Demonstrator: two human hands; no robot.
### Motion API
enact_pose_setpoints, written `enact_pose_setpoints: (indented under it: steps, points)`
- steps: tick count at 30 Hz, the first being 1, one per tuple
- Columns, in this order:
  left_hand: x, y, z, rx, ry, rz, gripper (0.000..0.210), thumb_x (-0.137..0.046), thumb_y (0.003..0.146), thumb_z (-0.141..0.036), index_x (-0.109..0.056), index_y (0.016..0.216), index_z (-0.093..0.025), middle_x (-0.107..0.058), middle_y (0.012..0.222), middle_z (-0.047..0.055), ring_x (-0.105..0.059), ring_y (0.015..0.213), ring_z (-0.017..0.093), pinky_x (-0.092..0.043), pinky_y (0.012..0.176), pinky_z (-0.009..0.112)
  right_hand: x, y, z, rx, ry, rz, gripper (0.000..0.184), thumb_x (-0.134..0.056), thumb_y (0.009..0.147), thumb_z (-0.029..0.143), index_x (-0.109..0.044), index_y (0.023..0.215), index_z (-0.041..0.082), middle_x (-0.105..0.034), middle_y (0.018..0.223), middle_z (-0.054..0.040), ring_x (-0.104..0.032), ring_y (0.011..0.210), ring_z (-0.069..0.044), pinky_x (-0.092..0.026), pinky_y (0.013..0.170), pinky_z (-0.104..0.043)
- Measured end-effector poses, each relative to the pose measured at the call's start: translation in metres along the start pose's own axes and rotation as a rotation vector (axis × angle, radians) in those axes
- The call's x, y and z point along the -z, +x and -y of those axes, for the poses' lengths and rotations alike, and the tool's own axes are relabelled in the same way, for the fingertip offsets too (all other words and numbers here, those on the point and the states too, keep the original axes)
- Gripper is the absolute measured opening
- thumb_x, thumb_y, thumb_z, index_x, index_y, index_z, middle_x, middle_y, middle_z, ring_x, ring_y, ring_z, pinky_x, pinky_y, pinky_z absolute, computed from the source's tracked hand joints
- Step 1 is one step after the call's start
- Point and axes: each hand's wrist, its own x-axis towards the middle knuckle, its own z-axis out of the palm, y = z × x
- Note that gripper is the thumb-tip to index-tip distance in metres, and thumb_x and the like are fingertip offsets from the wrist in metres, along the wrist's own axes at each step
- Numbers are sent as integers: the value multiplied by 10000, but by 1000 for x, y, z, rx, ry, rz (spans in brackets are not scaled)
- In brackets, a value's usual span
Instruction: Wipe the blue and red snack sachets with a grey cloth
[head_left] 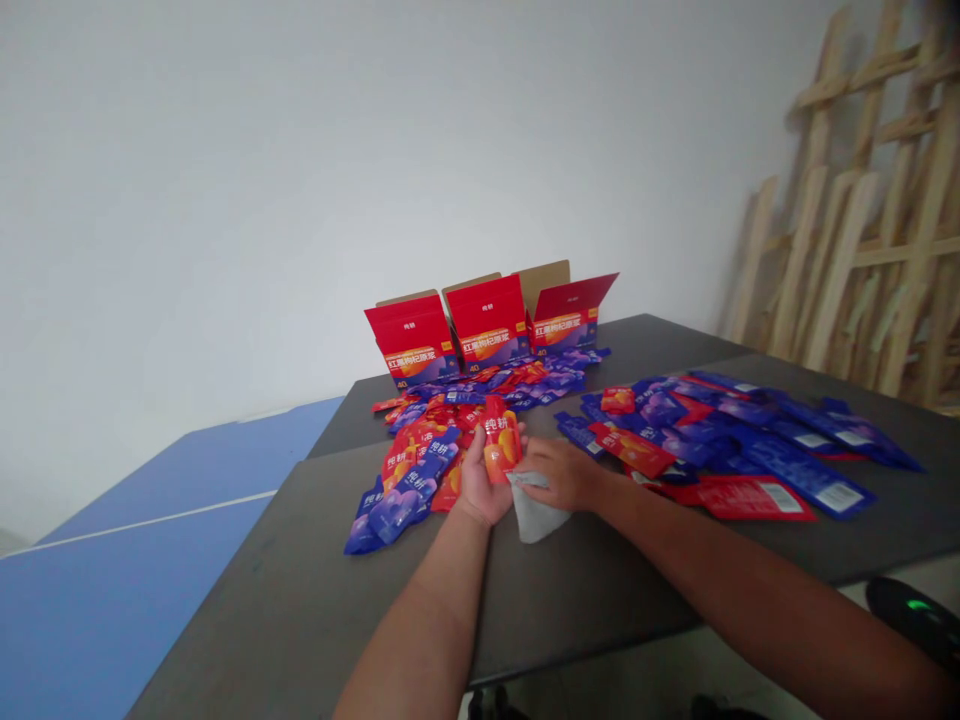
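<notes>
In the head view my left hand [480, 487] cradles a red pouch [498, 440] with orange berries printed on it, its spout end pointing away from me. My right hand [559, 470] is closed on a pale grey cloth [536, 515], whose upper edge meets the lower part of the pouch. Left of my hands lies a pile of red and blue pouches [416, 490]. Another heap of mostly blue pouches [720, 420] spreads out on the right, close to my right wrist.
Three red and blue cartons with raised flaps [487, 325] stand at the back of the dark grey table [300, 590], with more pouches [540, 378] before them. A blue table [165, 510] adjoins on the left. Wooden frames [847, 230] lean on the wall at right.
</notes>
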Motion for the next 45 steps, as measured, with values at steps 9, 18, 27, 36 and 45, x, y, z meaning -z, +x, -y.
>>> enact_pose_setpoints:
  steps: [9,18,27,36,45]
  points:
    - [-9,-3,10,102,66,-35,440,-561,811,-521,-628,1072,-172,-686,934,108,-635,988,279,-483,872,419,0,2,-8,-210,-20,-83,165,-565,831,261,-622,969,189,-569,932,-67,-550,865,-186,-471,772,-313]
    - [-7,-3,13,136,106,-8,375,-548,846,-460,-641,1045,-155,-691,918,102,-649,942,228,-499,856,346,9,4,-18,-386,-47,-198,126,-554,839,240,-618,907,156,-559,884,-63,-540,862,-182,-443,791,-287]
    - [1,0,12,127,152,-45,365,-579,825,-468,-634,1027,-169,-680,870,65,-628,663,151,-498,589,267,20,9,-30,-573,-3,-383,87,-548,821,262,-587,862,196,-586,888,-64,-555,887,-207,-458,824,-325]
    - [-5,-4,2,97,22,-9,503,-523,806,-571,-621,1069,-154,-684,928,116,-644,941,281,-502,822,425,13,6,-3,-146,30,-168,175,-580,821,303,-626,945,189,-573,880,-62,-551,825,-186,-470,741,-306]
    - [-1,-4,11,202,77,-43,497,-572,789,-562,-621,1068,-154,-699,893,109,-656,939,286,-478,867,421,1,11,13,-96,-13,-65,161,-569,823,269,-627,956,197,-591,915,-67,-547,859,-195,-460,751,-315]
